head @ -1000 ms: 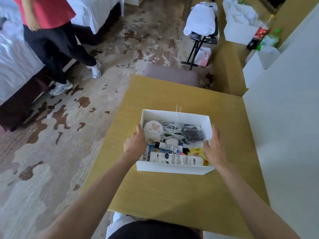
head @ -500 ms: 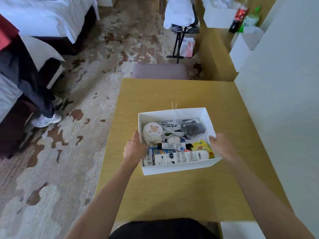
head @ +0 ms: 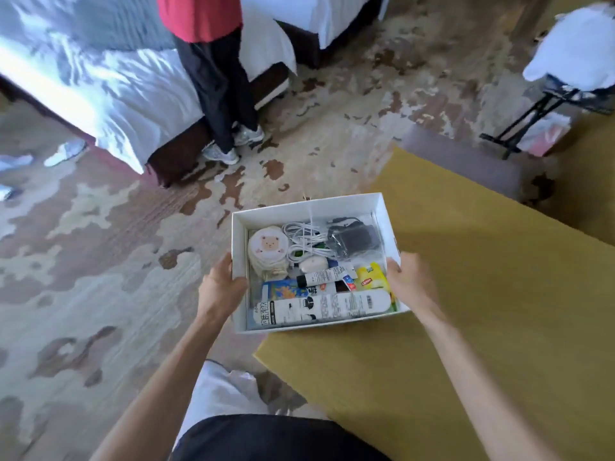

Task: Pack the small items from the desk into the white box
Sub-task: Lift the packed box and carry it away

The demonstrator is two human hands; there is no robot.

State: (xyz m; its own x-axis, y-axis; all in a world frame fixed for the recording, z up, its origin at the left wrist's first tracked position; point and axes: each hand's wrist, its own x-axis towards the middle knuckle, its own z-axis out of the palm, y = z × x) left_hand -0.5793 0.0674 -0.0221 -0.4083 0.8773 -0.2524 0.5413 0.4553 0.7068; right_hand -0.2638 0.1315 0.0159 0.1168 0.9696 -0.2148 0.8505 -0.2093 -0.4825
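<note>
Both hands grip the white box (head: 386,224) by its short sides: the left hand (head: 221,289) closes on the left wall with the thumb hooked over the rim, and the right hand (head: 411,282) clasps the right wall the same way. Held this way, the box sits half over the corner of the yellow worktop (head: 499,294) and half over the patterned carpet (head: 100,261); whether its base touches the worktop I cannot tell. Inside lie a round pouch with a bear face (head: 268,246), coiled white cables (head: 304,237), a dark adapter in clear wrap (head: 354,239), a small white tube (head: 324,276), a yellow tea packet (head: 371,279) and a long white tube with black print (head: 322,307) along the near wall. Beyond the box, another person in dark trousers (head: 221,88) stands beside a bed with white sheets (head: 109,81).
</note>
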